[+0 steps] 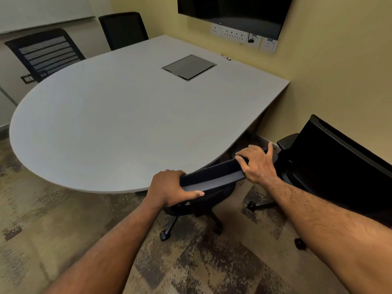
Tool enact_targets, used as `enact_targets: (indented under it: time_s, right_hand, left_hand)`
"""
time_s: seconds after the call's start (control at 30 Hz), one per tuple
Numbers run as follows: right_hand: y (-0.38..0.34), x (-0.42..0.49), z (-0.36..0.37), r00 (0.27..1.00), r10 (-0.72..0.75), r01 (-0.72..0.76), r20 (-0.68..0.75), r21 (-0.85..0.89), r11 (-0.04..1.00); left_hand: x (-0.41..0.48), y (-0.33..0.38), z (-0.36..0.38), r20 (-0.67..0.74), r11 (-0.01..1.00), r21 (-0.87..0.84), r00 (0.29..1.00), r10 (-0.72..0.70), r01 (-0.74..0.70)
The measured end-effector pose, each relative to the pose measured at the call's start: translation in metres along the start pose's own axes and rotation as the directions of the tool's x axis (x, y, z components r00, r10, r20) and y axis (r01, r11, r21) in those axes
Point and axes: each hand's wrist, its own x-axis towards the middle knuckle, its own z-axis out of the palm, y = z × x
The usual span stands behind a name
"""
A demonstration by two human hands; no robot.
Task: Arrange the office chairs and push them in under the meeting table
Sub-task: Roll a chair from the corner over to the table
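Observation:
A grey meeting table (110,124) with a rounded near end fills the middle of the view. A black office chair (212,176) stands at its near edge, its backrest top against the table rim and its seat mostly hidden below. My left hand (169,187) grips the left end of that backrest top. My right hand (256,163) grips its right end. A second black chair (331,158) stands to the right, away from the table, near the wall. Two more black chairs (45,53) (124,29) sit at the table's far side.
A dark hatch (188,67) is set into the tabletop. A screen (233,11) and wall sockets (235,35) hang on the yellow wall. Patterned carpet (53,219) covers the floor left of me. The held chair's wheeled base (167,232) shows below.

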Motion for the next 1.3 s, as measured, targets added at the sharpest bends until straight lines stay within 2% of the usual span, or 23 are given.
enact_targets:
  time_s: [0.13, 0.33, 0.63, 0.87, 1.0, 1.3]
  right_hand:
    - [0.011, 0.003, -0.002, 0.997, 0.046, -0.048, -0.059, -0.043, 0.998]
    - [0.024, 0.008, -0.002, 0.98, 0.189, -0.187, -0.061, 0.038, 0.982]
    - [0.033, 0.009, 0.002, 0.988, 0.155, -0.153, -0.01, 0.123, 0.981]
    - [0.031, 0.008, -0.006, 0.987, 0.163, -0.163, -0.005, 0.002, 0.987]
    - [0.03, -0.003, -0.005, 0.982, 0.178, -0.181, 0.07, 0.047, 0.982]
    - [0.048, -0.073, -0.013, 0.982, 0.104, -0.128, 0.154, 0.153, 0.98]
  left_hand:
    - [0.0, 0.018, 0.009, -0.037, 0.998, 0.054, 0.999, -0.025, 0.027]
    - [0.005, 0.043, 0.018, -0.047, 0.995, 0.067, 0.997, -0.065, 0.069]
    - [0.007, 0.046, 0.023, -0.062, 0.994, 0.076, 0.996, -0.07, 0.074]
    - [0.006, 0.055, 0.025, -0.055, 0.994, 0.036, 0.993, -0.102, 0.104]
    - [0.0, 0.055, 0.026, -0.079, 0.993, 0.005, 0.989, -0.121, 0.121]
    - [-0.009, 0.053, 0.024, -0.077, 0.987, 0.148, 0.996, -0.047, 0.058]
